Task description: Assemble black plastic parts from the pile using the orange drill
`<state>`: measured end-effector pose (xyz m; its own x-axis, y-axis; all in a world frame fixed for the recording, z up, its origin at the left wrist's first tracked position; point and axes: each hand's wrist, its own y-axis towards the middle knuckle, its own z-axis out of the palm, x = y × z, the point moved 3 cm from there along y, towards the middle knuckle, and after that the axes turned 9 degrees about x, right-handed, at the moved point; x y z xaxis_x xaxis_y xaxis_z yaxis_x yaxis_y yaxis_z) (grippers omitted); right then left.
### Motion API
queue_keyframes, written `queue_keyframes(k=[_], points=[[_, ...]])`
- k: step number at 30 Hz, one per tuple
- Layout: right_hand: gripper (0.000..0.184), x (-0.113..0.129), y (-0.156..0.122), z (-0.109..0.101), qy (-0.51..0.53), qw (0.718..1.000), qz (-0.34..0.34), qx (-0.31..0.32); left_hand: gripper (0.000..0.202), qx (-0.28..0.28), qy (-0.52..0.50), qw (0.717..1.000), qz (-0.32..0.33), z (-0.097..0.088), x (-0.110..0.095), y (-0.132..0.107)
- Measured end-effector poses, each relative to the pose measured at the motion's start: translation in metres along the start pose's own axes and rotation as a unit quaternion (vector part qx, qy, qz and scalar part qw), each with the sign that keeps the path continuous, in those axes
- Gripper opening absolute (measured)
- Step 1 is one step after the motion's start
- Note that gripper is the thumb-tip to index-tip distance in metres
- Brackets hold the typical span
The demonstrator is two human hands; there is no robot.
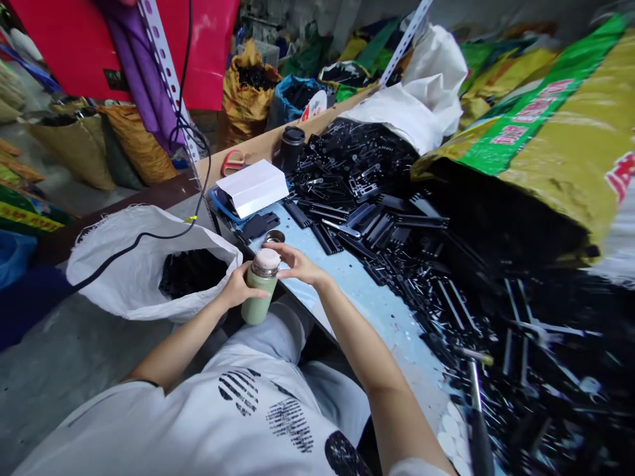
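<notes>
Lid step, I'd say: left hand [237, 287] wrapped round the green bottle [258, 301], held over the lap just off the counter [357, 291] edge, right hand [297, 263] pinching its pinkish lid [267, 260]. Twisting needs the green bottle kept upright and steady

The left hand [237, 289] grips a pale green cylindrical flask [258, 301]; the right hand [297, 264] clasps its pinkish cap [267, 262]. Just behind the flask sits a small round metal cup [274, 236], and left of it an open white woven sack [124, 264].
</notes>
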<state>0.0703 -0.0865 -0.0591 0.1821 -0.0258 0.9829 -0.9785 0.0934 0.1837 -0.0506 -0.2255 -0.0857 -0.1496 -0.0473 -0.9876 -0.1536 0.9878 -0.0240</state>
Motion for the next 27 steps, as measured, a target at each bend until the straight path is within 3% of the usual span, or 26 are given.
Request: queue_keyframes(k=[3,6,11,15,20,27], points=[[0.073,0.000,0.007,0.004,0.088,0.996,-0.009,0.015,0.068,0.094,-0.072,0.993,-0.009,0.000,-0.003,0.003],[0.068,0.000,0.010,0.002,0.130,0.991,-0.015,0.016,0.069,0.131,-0.109,0.985,-0.024,0.000,-0.006,0.004],[0.074,-0.005,0.013,-0.002,0.140,0.990,-0.012,0.000,0.061,0.118,-0.130,0.982,-0.069,-0.003,-0.016,0.009],[0.080,-0.011,0.015,-0.013,0.113,0.990,-0.008,-0.079,0.055,0.113,-0.132,0.977,-0.123,-0.007,-0.027,0.019],[0.100,-0.013,0.017,-0.026,0.115,0.988,0.012,-0.098,0.054,0.116,-0.129,0.973,-0.154,-0.009,-0.036,0.028],[0.075,-0.017,-0.032,-0.070,0.140,0.942,0.013,-0.305,0.054,0.074,-0.123,0.964,-0.224,-0.022,-0.046,0.052]])
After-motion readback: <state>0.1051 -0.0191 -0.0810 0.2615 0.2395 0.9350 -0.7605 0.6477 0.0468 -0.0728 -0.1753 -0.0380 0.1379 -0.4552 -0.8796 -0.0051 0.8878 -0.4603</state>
